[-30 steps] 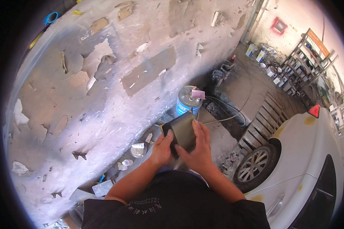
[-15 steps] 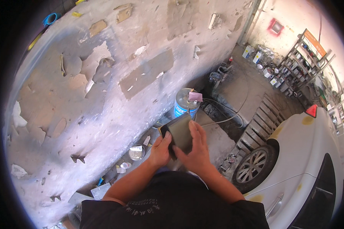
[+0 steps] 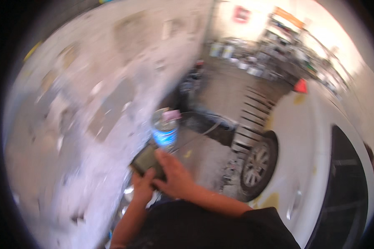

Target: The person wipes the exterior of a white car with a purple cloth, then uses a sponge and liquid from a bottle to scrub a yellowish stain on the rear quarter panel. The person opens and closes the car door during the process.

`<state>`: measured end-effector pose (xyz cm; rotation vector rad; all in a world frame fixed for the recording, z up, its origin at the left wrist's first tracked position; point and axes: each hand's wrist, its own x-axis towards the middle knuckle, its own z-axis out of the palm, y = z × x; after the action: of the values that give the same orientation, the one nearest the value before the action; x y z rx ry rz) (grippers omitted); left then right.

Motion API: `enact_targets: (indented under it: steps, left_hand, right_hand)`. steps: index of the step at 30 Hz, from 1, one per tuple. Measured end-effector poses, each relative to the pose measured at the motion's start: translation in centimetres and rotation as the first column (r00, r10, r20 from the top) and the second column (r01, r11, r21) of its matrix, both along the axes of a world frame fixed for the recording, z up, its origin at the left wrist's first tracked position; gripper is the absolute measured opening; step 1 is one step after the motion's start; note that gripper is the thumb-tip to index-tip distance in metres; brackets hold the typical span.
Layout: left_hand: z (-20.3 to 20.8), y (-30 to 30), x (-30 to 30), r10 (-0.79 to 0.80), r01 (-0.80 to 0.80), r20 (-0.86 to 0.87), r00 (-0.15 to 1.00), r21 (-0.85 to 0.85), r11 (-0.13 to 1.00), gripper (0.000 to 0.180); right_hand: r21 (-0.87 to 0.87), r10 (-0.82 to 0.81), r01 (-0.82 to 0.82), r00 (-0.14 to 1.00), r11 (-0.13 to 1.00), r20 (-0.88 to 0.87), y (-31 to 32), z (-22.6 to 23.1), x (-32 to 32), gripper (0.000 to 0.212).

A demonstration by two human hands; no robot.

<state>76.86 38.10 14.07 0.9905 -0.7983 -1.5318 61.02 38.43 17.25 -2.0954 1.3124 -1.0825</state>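
My left hand (image 3: 142,183) and my right hand (image 3: 174,174) both hold a flat, olive-grey sanding block (image 3: 145,160) that looks faced with sandpaper. The left thumb lies across its near side. My right fingers close along its right edge. Motion blur hides the finer grip. Just beyond the block stands a blue and white metal drum (image 3: 165,137), and on its top lies a small pink piece (image 3: 173,115), perhaps a cloth or pad.
A white car (image 3: 307,141) with yellowish filler patches and a rear wheel (image 3: 257,166) fills the right. Patchy wall (image 3: 91,124) runs along the left. Slatted grating (image 3: 253,114) covers the floor ahead; a cluttered shelf (image 3: 278,39) stands far back.
The view has swung right, so the wall, drum and car sit further left. Both hands still hold the sanding block, now tilted differently and nearer the wall side of the picture.
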Motion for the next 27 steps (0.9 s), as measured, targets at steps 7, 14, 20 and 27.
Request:
enact_targets:
  steps: [7, 14, 20, 27]
  left_hand:
    - [-0.1, -1.3, 1.9, -0.168, 0.162, -0.087, 0.982, -0.07, 0.984, 0.055]
    - [-2.9, -4.2, 4.0, -0.296, 0.298, -0.069, 0.953, 0.014, 0.955, 0.059]
    - [-6.3, -5.2, 5.9, -0.32, 0.332, 0.31, 0.895, 0.014, 0.943, 0.044]
    - [-6.8, -3.4, 6.0, -0.259, 0.214, 0.402, 0.878, 0.155, 0.965, 0.047]
  right_hand:
    - [0.127, -0.083, 0.038, 0.926, 0.991, 0.369, -2.6, -2.3, -2.2, 0.089]
    - [0.535, -0.257, -0.127, 0.769, 0.835, 0.585, -2.6, -3.9, -0.3, 0.072]
    - [0.41, -0.311, 0.191, 0.917, 0.892, 0.251, -2.0, -4.5, 3.3, 0.062]
    - [0.184, -0.069, 0.079, 0.996, 0.98, -0.06, -1.7, -6.9, 4.6, 0.067]
